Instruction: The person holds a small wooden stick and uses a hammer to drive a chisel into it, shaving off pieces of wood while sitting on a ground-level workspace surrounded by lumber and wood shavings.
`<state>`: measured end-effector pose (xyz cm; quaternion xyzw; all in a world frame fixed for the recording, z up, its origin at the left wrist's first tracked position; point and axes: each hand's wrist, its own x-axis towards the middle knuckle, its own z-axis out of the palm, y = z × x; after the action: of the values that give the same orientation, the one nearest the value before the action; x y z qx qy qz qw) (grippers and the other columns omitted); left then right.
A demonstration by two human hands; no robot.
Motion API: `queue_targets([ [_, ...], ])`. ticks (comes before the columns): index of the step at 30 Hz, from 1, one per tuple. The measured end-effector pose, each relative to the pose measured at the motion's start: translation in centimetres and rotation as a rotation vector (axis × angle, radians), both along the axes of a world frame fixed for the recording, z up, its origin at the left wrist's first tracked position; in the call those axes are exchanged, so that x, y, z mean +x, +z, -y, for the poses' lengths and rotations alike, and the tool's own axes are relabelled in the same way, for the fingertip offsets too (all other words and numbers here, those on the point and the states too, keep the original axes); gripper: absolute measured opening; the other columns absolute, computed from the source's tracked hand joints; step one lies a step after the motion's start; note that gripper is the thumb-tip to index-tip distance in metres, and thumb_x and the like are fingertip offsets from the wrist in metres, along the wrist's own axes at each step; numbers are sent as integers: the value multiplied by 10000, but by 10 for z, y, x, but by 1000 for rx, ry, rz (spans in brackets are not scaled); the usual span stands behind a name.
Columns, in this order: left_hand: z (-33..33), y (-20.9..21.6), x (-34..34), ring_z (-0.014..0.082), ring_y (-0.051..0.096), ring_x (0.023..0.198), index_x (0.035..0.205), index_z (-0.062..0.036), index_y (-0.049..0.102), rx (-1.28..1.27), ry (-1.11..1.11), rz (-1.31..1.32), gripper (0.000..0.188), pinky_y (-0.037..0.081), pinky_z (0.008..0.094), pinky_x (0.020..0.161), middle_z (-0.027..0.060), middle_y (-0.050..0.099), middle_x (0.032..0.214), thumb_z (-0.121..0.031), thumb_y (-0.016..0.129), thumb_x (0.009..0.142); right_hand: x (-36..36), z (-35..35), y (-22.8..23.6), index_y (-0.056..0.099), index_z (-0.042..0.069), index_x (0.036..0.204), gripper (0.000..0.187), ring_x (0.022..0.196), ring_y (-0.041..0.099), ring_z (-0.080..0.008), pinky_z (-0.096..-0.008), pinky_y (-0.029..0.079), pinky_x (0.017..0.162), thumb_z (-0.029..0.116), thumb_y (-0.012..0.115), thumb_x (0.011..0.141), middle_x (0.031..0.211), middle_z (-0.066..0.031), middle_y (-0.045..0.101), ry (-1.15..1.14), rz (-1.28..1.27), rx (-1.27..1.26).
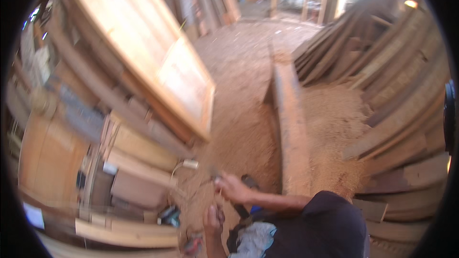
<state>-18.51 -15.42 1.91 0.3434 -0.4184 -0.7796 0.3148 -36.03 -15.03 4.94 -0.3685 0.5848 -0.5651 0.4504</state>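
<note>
My left hand (213,219) is low in the middle, its fingers curled. Something small and dark shows at those fingers, too blurred to name. Just above it, my right hand (233,188) reaches in from the right with its fingers closed. A thin, smeared grey shape (213,176) juts from its fingertips; its kind does not show. The two hands are close together but apart, over sawdust-covered ground. Below my right forearm, a crumpled pale blue-grey cloth (256,239) lies against my dark shirt (315,227).
A wooden panel door (143,33) leans at the upper left, over stacked boards (141,188). A long, dusty timber beam (290,129) runs away from me on the right, beside a sawdust heap (332,119). More planks (401,76) lean along the right side.
</note>
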Motion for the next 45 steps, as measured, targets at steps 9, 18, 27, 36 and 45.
queue_targets([
  [9, 84, 24, -32, 66, 448, 552, 1033, -87, 529, 34, 411, -187, 159, 350, 195, 478, -14, 493, 675, -233, 470, 1013, -16, 84, 40, 519, 34, 1075, 163, 573, 563, -125, -279, 499, 540, 137, 421, 995, 839, -57, 617, 148, 615, 82],
  [18, 77, 14, -26, 9, 414, 549, 884, -100, 546, -4, 776, 34, 295, 340, 176, 480, -76, 474, 644, -293, 396, 1048, 20, 83, 46, 527, 68, 1032, 145, 490, 389, -80, -283, 421, 477, 158, 415, 1008, 709, 4, 485, 728, 935, 670],
  [27, 31, 26, -32, 27, 378, 599, 846, -89, 528, -127, 903, 300, 297, 351, 203, 530, -64, 460, 659, -273, 410, 1047, 11, 64, 55, 494, 84, 1009, 145, 506, 390, -57, -274, 414, 498, 217, 437, 1021, 702, 25, 443, 924, 867, 673],
  [36, -77, -49, -30, 60, 446, 541, 938, -63, 578, 98, 669, 234, 314, 364, 227, 477, -10, 498, 619, -312, 417, 1038, -20, 58, 49, 505, 77, 1002, 144, 495, 395, -75, -278, 406, 481, 204, 439, 1016, 673, 6, 449, 719, 828, 363],
  [45, -67, -16, -1, 51, 472, 603, 1070, -67, 577, -12, 958, 220, 323, 414, 214, 549, -33, 533, 686, -338, 406, 1042, 37, -26, 1, 511, 92, 999, 136, 513, 390, -64, -276, 413, 511, 218, 461, 1011, 687, 30, 429, 1045, 985, 718],
])
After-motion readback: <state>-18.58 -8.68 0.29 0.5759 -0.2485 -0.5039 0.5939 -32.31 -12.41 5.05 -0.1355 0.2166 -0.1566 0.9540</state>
